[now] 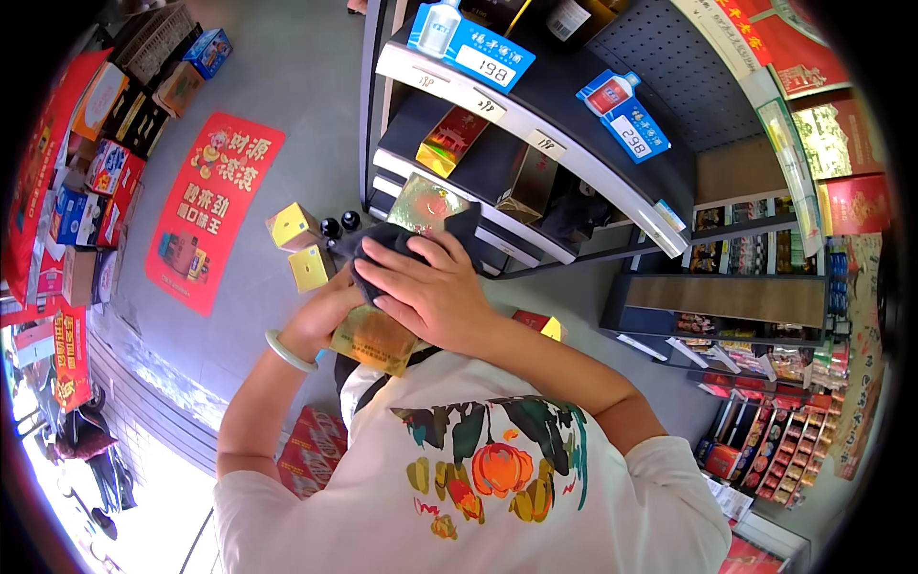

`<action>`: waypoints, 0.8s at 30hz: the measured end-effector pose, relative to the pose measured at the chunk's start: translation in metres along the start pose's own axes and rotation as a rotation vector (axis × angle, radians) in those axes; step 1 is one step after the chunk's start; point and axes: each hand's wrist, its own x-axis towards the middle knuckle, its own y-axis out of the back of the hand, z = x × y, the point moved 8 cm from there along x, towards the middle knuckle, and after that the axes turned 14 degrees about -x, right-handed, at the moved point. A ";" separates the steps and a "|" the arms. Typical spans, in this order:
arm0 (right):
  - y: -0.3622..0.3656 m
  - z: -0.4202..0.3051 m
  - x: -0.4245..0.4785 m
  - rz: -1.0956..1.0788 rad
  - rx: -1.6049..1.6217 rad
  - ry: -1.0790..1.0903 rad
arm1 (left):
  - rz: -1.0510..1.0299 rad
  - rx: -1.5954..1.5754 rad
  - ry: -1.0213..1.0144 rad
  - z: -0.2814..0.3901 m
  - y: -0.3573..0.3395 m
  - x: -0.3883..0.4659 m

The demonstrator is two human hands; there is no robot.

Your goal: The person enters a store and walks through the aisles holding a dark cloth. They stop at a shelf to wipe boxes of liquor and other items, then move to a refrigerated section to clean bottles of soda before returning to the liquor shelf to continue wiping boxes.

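My right hand [430,290] lies with spread fingers on a dark cloth [387,251], pressing it against a gold box. My left hand [333,316] is around the near left side of the same gold box [376,341], its fingers largely hidden by the cloth and the other hand. Beyond the cloth shows a shiny gold box end [428,203] with a red emblem; whether it is part of the held box I cannot tell. Left of the hands stand two yellow-topped boxes, one farther [292,224] and one nearer [310,268], beside two dark round-topped bottles [340,225].
A dark metal shelf unit [545,93] with price tags and boxed bottles rises ahead. A red floor mat [215,215] lies left, near stacked cartons [107,168]. A red-and-gold box [538,324] is at my right, a red carton [312,448] below left. More stocked shelves [724,287] stand right.
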 end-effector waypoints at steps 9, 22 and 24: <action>0.037 0.090 0.035 0.331 0.133 -0.287 | 0.049 0.317 -0.258 0.027 -0.047 -0.020; 0.037 0.129 0.019 0.605 1.361 -0.788 | -0.107 0.096 -0.291 0.036 -0.085 -0.004; 0.033 0.143 0.028 0.416 1.274 -0.756 | -0.154 0.101 -0.282 0.037 -0.095 -0.001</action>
